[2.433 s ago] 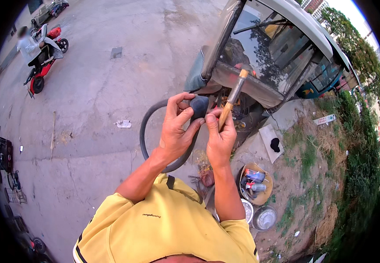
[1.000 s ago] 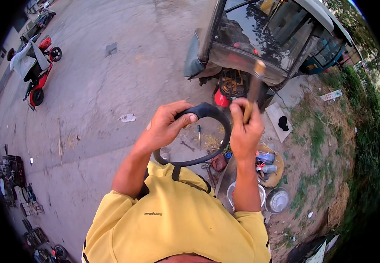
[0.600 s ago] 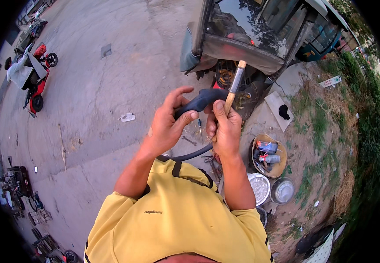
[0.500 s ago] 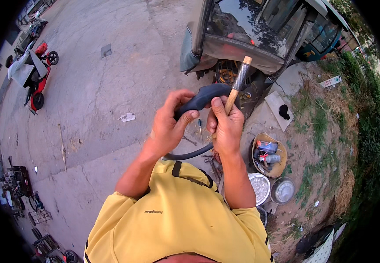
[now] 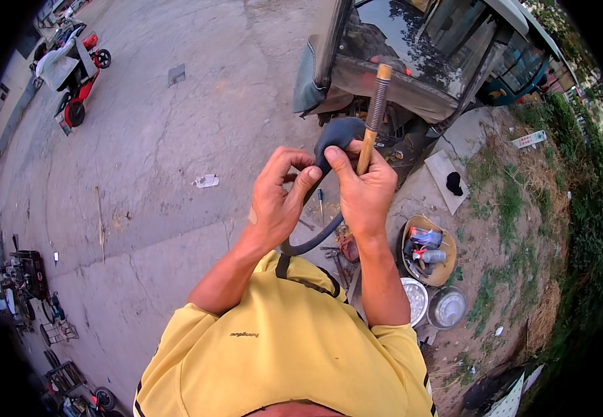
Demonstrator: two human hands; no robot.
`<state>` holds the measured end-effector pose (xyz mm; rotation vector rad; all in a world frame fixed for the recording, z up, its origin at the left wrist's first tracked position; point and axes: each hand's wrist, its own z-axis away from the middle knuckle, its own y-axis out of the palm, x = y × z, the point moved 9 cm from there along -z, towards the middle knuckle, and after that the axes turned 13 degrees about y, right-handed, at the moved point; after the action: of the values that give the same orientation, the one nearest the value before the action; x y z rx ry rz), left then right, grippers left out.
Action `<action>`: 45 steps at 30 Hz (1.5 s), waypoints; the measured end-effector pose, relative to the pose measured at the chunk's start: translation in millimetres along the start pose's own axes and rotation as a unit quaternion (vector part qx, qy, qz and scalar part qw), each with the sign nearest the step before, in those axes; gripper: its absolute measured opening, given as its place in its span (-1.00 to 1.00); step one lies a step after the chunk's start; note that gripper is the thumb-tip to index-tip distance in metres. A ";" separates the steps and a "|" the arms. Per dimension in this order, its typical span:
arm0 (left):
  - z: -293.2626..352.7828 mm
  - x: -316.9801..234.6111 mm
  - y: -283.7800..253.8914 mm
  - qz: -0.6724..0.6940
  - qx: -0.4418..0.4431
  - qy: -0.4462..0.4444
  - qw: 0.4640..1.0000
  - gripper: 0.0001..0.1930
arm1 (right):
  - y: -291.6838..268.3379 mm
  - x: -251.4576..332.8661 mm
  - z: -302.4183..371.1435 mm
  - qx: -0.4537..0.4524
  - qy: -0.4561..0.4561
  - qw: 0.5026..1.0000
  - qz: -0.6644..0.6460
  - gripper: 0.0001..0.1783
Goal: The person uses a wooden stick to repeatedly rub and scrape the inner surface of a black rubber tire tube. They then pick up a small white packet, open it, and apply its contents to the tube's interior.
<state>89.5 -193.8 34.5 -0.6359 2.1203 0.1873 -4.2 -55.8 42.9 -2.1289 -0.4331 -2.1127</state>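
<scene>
A black rubber tube (image 5: 342, 131) bends over above my hands; its thinner length loops down between them toward my shirt. My right hand (image 5: 365, 191) is closed around the lower part of a wooden stick (image 5: 365, 154), with the tube pressed under the same thumb and fingers. Wire-like coils wrap the stick's upper part, and its bare tip points up and slightly right. My left hand (image 5: 279, 194) is loosely curled beside the tube, thumb and forefinger tips close to its left edge. No firm grip shows there, and contact with the tube is unclear.
A screwdriver (image 5: 320, 201) and metal tools (image 5: 335, 258) lie on the ground beyond my body. To the right stand a tan basin (image 5: 446, 270) of bottles and two metal bowls (image 5: 447, 307). A windowed vehicle (image 5: 399, 76) stands ahead, and a red scooter (image 5: 83, 90) far left.
My left hand has loosened from the thick part of the tube and moved slightly down and right. The tube now bends over by my right hand, and the stick has shifted up and left.
</scene>
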 end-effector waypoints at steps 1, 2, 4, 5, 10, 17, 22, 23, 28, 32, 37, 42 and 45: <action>-4.1 1.2 -1.6 -0.004 -0.009 0.003 1.000 -0.85 | 3.7 4.2 -1.9 0.003 -0.024 1.000 0.007 -0.81; -8.0 2.0 -3.1 -0.007 -0.019 0.007 1.000 -0.87 | 4.8 3.4 -4.5 0.004 -0.008 1.000 0.017 -0.81; -14.1 4.7 -3.5 -0.005 -0.028 -0.006 1.000 -0.89 | 4.2 3.0 -10.1 0.010 0.025 0.999 0.036 -0.79; -16.6 5.6 -3.1 0.001 -0.028 -0.023 0.999 -0.88 | 4.2 -1.6 -11.4 0.018 0.052 0.998 0.005 -0.78; 13.0 10.0 -4.9 0.126 -0.052 -0.107 0.985 -0.84 | 9.9 -15.2 30.5 0.060 0.134 0.987 -0.065 -0.71; 44.3 17.5 -9.7 0.329 -0.102 -0.173 0.923 -0.84 | 25.2 -26.4 55.4 0.070 0.130 0.981 -0.123 -0.68; 6.5 34.3 5.1 0.399 -0.123 -0.199 0.887 -0.84 | 28.6 -25.8 8.6 0.074 0.171 0.964 -0.191 -0.77; 8.4 41.9 6.9 0.407 -0.130 -0.209 0.880 -0.84 | 29.6 -26.1 6.5 0.074 0.178 0.961 -0.198 -0.79; 12.0 50.0 6.3 0.463 -0.146 -0.218 0.847 -0.81 | 41.1 -27.9 7.4 0.088 0.210 0.945 -0.236 -0.85; 11.1 55.5 7.5 0.512 -0.150 -0.213 0.818 -0.78 | 45.5 -35.5 1.7 0.089 0.232 0.935 -0.252 -0.85; 13.6 64.2 7.9 0.518 -0.153 -0.216 0.813 -0.72 | 48.4 -37.6 -0.8 0.100 0.241 0.927 -0.269 -0.84; 14.4 64.9 6.8 0.548 -0.131 -0.211 0.799 -0.76 | 51.1 -32.2 3.3 0.097 0.247 0.927 -0.264 -0.84; 10.2 56.4 4.9 0.539 -0.123 -0.201 0.809 -0.77 | 49.5 -29.7 4.3 0.102 0.241 0.929 -0.261 -0.84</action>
<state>67.6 -206.9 -17.1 0.5274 1.8008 1.1253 14.0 -105.5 19.3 -1.4092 -1.1906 -2.6028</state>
